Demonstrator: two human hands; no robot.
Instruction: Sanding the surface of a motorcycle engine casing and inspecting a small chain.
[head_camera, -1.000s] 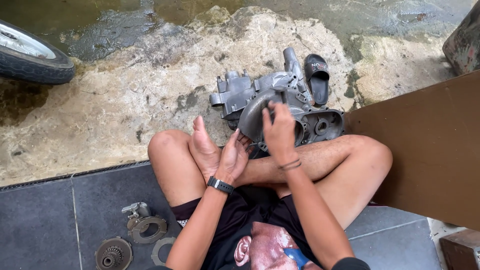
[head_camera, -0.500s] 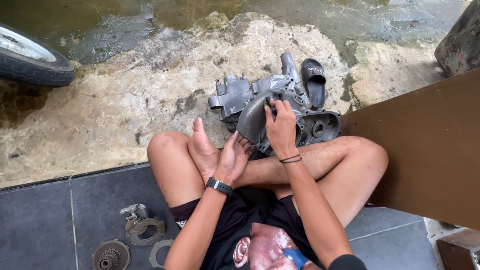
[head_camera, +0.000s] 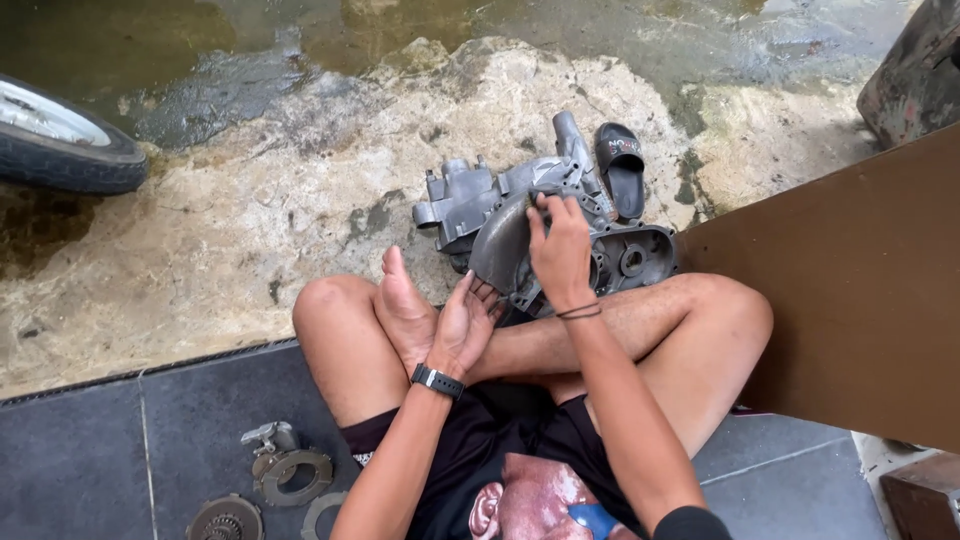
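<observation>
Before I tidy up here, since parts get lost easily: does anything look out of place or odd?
Yes: a lone black sandal lies on the wet ground against the grey engine casing, and round metal parts sit loose on the dark tiles.

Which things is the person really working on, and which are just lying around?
Being worked on:
- grey metal engine casing
- curved grey cover, steadied by the left hand with the right hand pressed on top

Just lying about:
- black sandal
- round metal rings and discs on the dark tiles
- tyre
- brown board
</observation>
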